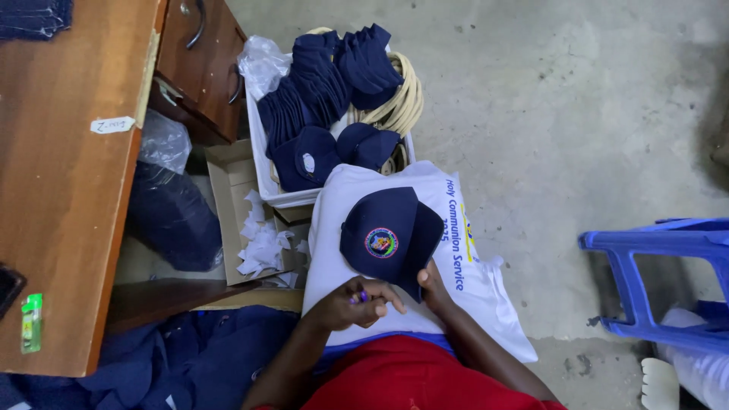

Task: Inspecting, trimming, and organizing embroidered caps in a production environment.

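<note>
A navy cap [391, 239] with a round multicoloured badge on its front lies on a white cloth [456, 304] with blue lettering, spread over my lap. My left hand [351, 305] rests at the cap's near edge, its fingers curled around a small purple object [363, 297]. My right hand [430, 285] grips the cap's edge by the brim and is partly tucked under it. Red clothing [395, 376] covers my body below the hands.
A white crate [264, 178] holds several more navy caps, with coiled cream tubing [406, 95] behind it. A wooden desk [68, 190] with drawers [201, 68] stands left. A cardboard box [228, 190] holds white paper scraps. A blue plastic stool [653, 258] is right; navy fabric [190, 357] lies below.
</note>
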